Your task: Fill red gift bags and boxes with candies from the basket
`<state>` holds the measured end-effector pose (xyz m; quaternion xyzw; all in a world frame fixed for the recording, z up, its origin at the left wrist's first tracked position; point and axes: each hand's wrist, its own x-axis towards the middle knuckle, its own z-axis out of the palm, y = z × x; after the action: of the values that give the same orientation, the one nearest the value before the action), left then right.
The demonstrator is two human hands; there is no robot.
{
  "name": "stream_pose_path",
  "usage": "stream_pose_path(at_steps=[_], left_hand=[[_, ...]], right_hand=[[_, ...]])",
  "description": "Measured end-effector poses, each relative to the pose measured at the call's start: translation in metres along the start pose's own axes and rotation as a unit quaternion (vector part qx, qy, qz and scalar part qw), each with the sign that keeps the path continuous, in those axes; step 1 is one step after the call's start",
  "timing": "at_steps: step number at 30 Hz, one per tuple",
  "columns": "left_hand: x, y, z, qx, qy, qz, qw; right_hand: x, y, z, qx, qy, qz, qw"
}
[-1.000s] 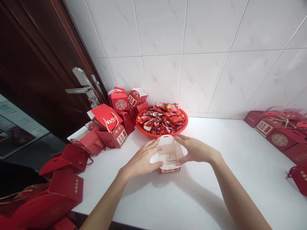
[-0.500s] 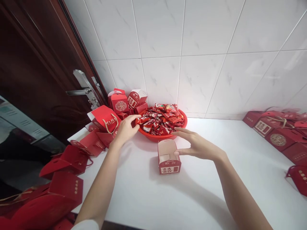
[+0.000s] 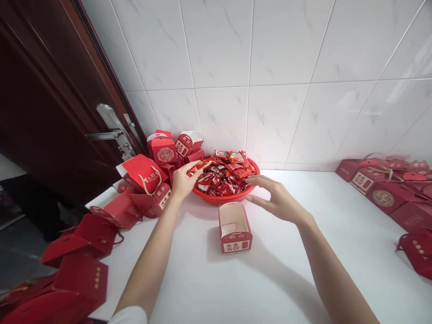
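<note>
A red basin (image 3: 221,199) heaped with small red packets (image 3: 227,185) stands against the tiled wall. At its left rim my left hand (image 3: 185,180) pinches one red packet (image 3: 201,166) between thumb and fingers. My right hand (image 3: 275,199) is at the basin's right rim, fingers apart and nothing held. In front of the basin an open-topped red box (image 3: 235,229) with gold characters sits on the white table (image 3: 202,283); neither hand touches it, and its visible inside shows no packets.
Red gift boxes (image 3: 86,238) line the table's left side, some with cord handles. More red boxes (image 3: 384,198) stand in a row at the right, with a red pouch-like box (image 3: 418,253) nearer. A dark door (image 3: 50,90) with a metal handle is at the left.
My left hand has closed on a packet at the basin's left. My right hand has come off the open box and moved nearer the basin. The view has shifted slightly.
</note>
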<state>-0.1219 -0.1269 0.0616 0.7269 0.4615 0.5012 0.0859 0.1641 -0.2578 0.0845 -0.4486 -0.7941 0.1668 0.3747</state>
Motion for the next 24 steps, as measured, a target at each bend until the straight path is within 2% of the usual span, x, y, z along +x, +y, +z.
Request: stream_pose_path(at_steps=[3, 7, 11, 14, 17, 19, 21, 24], left_hand=[[-0.011, 0.029, 0.011, -0.042, 0.036, 0.102, 0.993], [-0.032, 0.066, 0.031, -0.048, 0.017, 0.218, 0.975], [-0.044, 0.081, 0.042, -0.064, 0.028, 0.252, 0.965], [-0.046, 0.083, 0.040, -0.104, -0.021, 0.234, 0.966], [-0.046, 0.082, 0.033, -0.172, -0.065, 0.207, 0.961], [-0.046, 0.082, 0.030, -0.236, -0.074, 0.186, 0.951], [-0.044, 0.083, 0.028, -0.296, -0.068, 0.125, 0.945], [-0.040, 0.085, 0.026, -0.348, -0.072, -0.020, 0.935]], right_hand=[[0.005, 0.001, 0.011, 0.101, 0.027, 0.044, 0.993], [0.011, -0.006, 0.027, 0.293, 0.023, 0.053, 0.954], [0.014, -0.011, 0.035, 0.415, 0.079, 0.083, 0.903], [0.014, -0.009, 0.035, 0.444, 0.099, 0.104, 0.884], [0.014, -0.007, 0.032, 0.439, 0.092, 0.111, 0.887], [0.014, -0.007, 0.031, 0.427, 0.092, 0.112, 0.892], [0.014, -0.007, 0.030, 0.418, 0.095, 0.113, 0.896], [0.013, -0.007, 0.030, 0.416, 0.103, 0.113, 0.896]])
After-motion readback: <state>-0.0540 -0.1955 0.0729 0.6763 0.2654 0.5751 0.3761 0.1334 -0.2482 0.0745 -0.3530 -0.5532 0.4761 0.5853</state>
